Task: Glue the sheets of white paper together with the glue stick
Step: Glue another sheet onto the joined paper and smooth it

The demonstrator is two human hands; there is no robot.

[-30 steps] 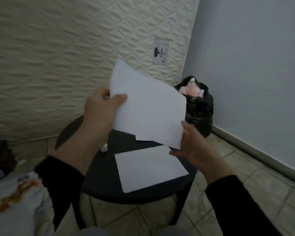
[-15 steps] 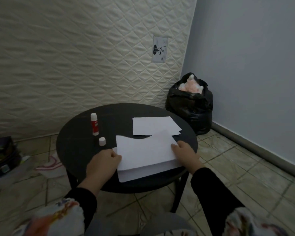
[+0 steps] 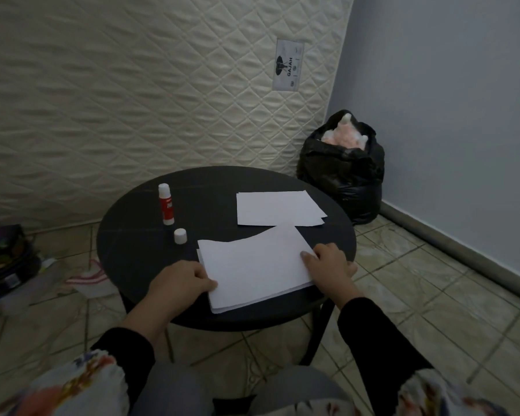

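Observation:
On the round black table (image 3: pixel 126 235) two white sheets lie stacked at the near edge. The top sheet (image 3: pixel 252 265) covers the lower sheet (image 3: pixel 219 307), and its far edge still bows upward. My left hand (image 3: pixel 182 285) has its fingers curled and its thumb on the top sheet's left edge, pinching it. My right hand (image 3: pixel 330 264) rests its fingers on the sheet's right edge. More white paper (image 3: pixel 276 208) lies at the far right of the table. The red and white glue stick (image 3: pixel 165 204) stands uncapped at the far left, with its white cap (image 3: pixel 180 236) beside it.
A full black rubbish bag (image 3: pixel 342 169) stands in the corner behind the table. A quilted mattress (image 3: pixel 132 85) leans against the wall. Books and clutter (image 3: pixel 6 265) lie on the tiled floor at the left.
One second ago both hands held the sheet up in the air. They brought it down over the sheet on the table, and it now lies almost flat and squared on it.

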